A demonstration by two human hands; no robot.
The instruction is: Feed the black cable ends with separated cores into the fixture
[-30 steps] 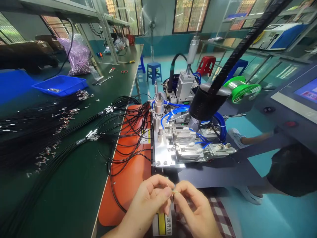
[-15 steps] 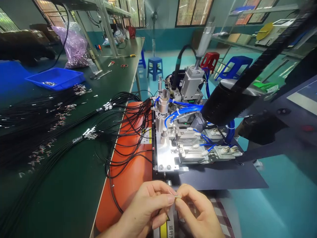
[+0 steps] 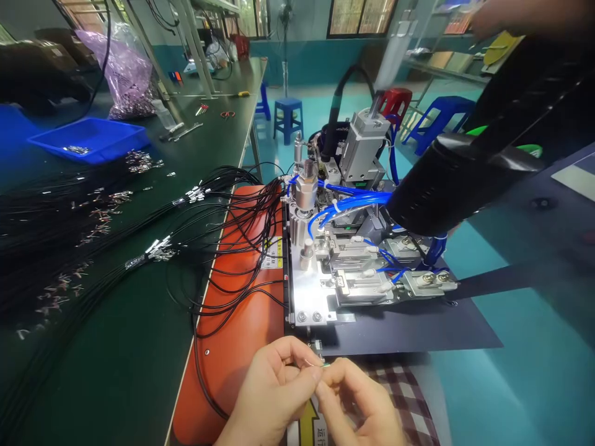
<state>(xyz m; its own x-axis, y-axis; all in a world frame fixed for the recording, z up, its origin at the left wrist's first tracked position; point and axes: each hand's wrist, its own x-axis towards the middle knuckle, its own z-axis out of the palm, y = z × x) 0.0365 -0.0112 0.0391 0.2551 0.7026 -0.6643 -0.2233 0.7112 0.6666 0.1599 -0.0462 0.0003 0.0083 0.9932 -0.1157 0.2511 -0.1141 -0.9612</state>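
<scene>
My left hand [image 3: 279, 387] and my right hand [image 3: 356, 399] meet at the bottom centre, fingertips pinched close together. Between them shows a thin wire end [image 3: 326, 365] with a pale green tint, mostly covered by the fingers. Both hands are just in front of the metal machine [image 3: 309, 285], above a yellow arrow label [image 3: 307, 421]. A black cable [image 3: 201, 378] runs over the orange surface [image 3: 232, 365] and passes behind my left wrist.
Bundled black cables [image 3: 158, 249] lie across the green table [image 3: 139, 328] at left, near a blue tray [image 3: 93, 139]. A black cylinder [image 3: 423, 192] overhangs the machine's right side. Behind stand stools [image 3: 288, 118]. A blurred hand [image 3: 525, 17] appears at top right.
My hands stay pinched together and have shifted slightly left; the fingers cover more of the wire end. The black cylinder sits farther right in view, and a blurred hand has appeared at top right.
</scene>
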